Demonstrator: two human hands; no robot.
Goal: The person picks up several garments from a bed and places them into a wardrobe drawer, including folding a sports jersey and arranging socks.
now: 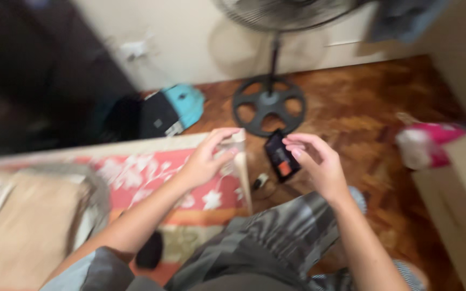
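Pinching a thin, pale translucent wrapper [237,161] in the left hand [207,159] above the red floral bedspread [152,175]; right hand [319,161] hovering apart, fingers loosely spread, empty. Probably mid-unwrapping, needing a second pinch opposite; beyond, black fan base [268,104] on parquet floor [373,113].

red white-flowered bedspread [152,178], grey striped shorts [276,231], teal and black bag [171,110], brown parquet floor [373,113].
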